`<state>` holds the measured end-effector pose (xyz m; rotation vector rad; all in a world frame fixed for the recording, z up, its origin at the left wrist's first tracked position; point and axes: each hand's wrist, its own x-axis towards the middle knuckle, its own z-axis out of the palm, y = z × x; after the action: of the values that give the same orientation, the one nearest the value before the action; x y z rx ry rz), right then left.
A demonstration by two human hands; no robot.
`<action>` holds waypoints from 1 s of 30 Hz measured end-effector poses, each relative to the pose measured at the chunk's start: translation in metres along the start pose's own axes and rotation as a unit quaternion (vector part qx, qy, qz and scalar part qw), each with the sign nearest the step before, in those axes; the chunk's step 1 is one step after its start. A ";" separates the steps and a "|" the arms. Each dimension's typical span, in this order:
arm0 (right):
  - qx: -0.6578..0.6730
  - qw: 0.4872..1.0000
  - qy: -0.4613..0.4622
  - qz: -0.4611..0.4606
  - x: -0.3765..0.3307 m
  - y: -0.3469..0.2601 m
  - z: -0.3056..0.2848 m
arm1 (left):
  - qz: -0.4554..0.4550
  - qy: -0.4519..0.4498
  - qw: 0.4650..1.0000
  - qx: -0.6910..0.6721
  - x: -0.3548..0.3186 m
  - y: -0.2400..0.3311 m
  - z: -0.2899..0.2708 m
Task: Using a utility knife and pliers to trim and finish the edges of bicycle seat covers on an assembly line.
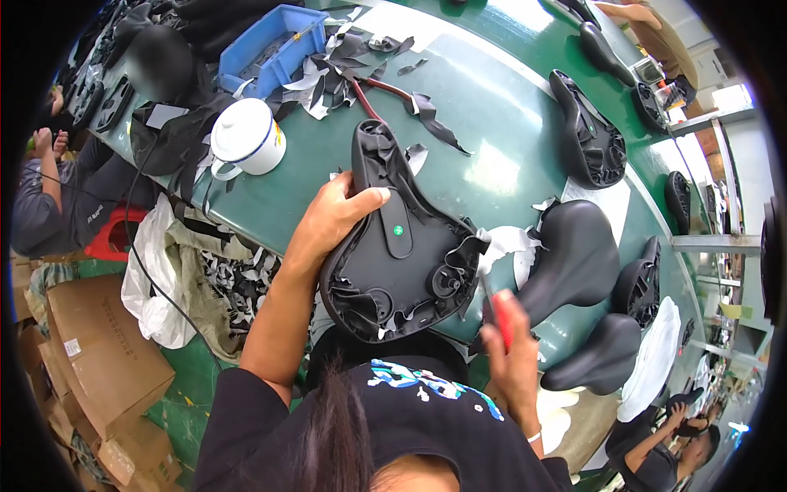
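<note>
A black bicycle saddle (352, 283) is turned underside up in front of me, its narrow nose pointing away. My left hand (348, 209) grips it by the nose, thumb over the inner side. Folded cover material lines the saddle's rim, and a green dot marks its middle strip. At the saddle's right rear edge, my right hand (512, 353) is closed round a red-handled tool (502, 316). The tool's thin, dark end points up beside the rim; whether it is a blade or a shaft I cannot tell. White and black trimmings (510, 246) lie just beyond it.
Several other saddles, one a smooth black saddle (574, 258), lie to the right on the green table (328, 172). A white enamel mug (246, 135), a blue bin (270, 49) and red-handled scissors or pliers (365, 98) stand farther off among scraps. Cardboard boxes (106, 353) are stacked at left; other people sit nearby.
</note>
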<state>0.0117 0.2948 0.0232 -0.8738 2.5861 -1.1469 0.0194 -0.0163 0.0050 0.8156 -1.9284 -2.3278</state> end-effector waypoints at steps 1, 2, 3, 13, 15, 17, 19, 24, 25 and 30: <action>0.022 0.996 0.075 0.034 0.013 -0.001 0.000 | 0.002 0.004 1.000 0.000 -0.004 -0.002 -0.001; 0.122 0.984 0.103 0.080 0.026 -0.004 0.004 | 0.009 0.008 1.000 -0.010 -0.008 -0.005 -0.002; 0.086 0.989 0.116 -0.013 0.049 -0.009 0.009 | 0.016 0.010 1.000 -0.019 -0.012 -0.006 -0.001; 0.183 0.976 0.113 0.031 0.110 -0.010 -0.002 | 0.416 0.122 0.745 0.508 -0.018 0.010 0.023; 0.178 0.983 0.051 -0.004 0.107 -0.028 0.008 | 0.476 0.013 0.747 0.463 -0.008 0.020 0.060; 0.105 0.991 0.040 -0.071 0.105 -0.024 0.004 | 0.426 -0.096 0.782 0.445 0.016 0.005 0.066; 0.086 0.996 0.023 -0.012 0.091 -0.008 -0.017 | 0.421 -0.098 0.814 0.387 0.028 -0.002 0.058; -0.232 0.953 -0.060 -0.185 0.088 0.017 -0.035 | 0.299 -0.137 0.857 0.398 0.029 0.014 0.064; -0.231 0.954 -0.061 -0.182 0.087 0.014 -0.031 | 0.297 -0.140 0.857 0.397 0.030 0.012 0.063; -0.267 0.959 -0.036 -0.086 0.043 0.009 -0.019 | 0.132 -0.079 0.968 -0.198 0.027 0.018 0.049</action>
<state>-0.0342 0.2862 0.0331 -1.2361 2.8433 -0.4212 -0.0290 0.0150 0.0161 0.3258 -1.4264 -2.5368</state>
